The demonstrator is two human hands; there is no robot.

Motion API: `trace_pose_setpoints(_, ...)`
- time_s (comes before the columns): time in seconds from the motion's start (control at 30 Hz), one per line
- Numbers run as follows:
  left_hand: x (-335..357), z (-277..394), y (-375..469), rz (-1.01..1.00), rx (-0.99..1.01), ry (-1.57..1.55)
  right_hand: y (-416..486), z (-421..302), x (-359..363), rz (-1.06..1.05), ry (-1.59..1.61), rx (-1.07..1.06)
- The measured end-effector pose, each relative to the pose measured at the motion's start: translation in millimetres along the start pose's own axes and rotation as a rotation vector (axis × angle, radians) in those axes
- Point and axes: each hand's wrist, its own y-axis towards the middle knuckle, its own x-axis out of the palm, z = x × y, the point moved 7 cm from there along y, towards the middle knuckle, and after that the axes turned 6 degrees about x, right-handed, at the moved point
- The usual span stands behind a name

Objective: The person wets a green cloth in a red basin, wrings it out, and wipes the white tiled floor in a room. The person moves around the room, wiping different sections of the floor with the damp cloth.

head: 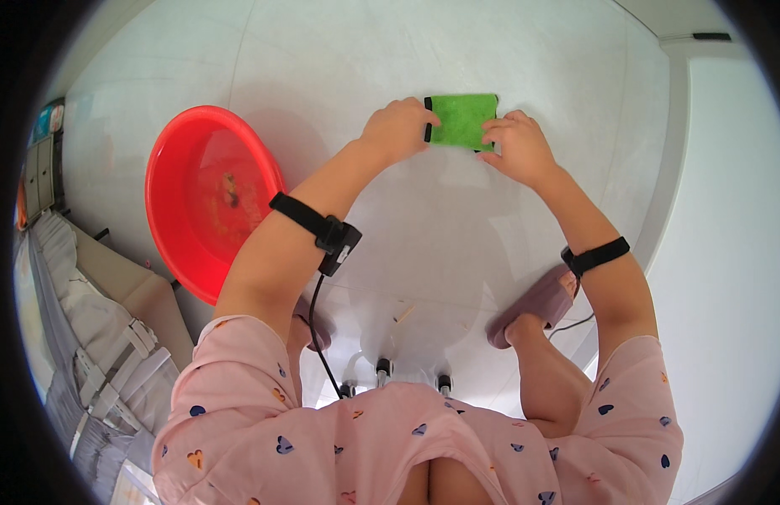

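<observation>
A small green cloth (463, 120) with black edging lies flat on the pale tiled floor, probably folded. My left hand (399, 129) holds its left edge, the thumb lying over the black border. At the right edge, the fingers of my right hand (519, 144) rest on the cloth, with the thumb low beside its near corner. The fingers beneath the cloth, if any, are hidden. To the left, beyond my left forearm, stands a red plastic basin (204, 208) with what looks like clear water and a yellow-brown patch at its bottom.
A small tan stick (404, 312) lies on the floor between my slippers (535, 306). Black casters (383, 367) show below me. At left is a beige piece of furniture (122, 271) with grey and white fabric. A white panel (712, 252) borders the right. Cables hang from both forearm straps.
</observation>
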Motion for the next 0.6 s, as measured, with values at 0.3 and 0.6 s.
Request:
trace_pose_setpoints(0.3, -52, -84, -29, 0.278, -0.313, 0.116, 33, -33, 54, -0.052, -0.137, -0.487)
trace_pose_setpoints(0.6, -56, -113, -49, 0.217, -0.413, 0.040, 44, 21, 69, 0.207, -0.178, -0.126)
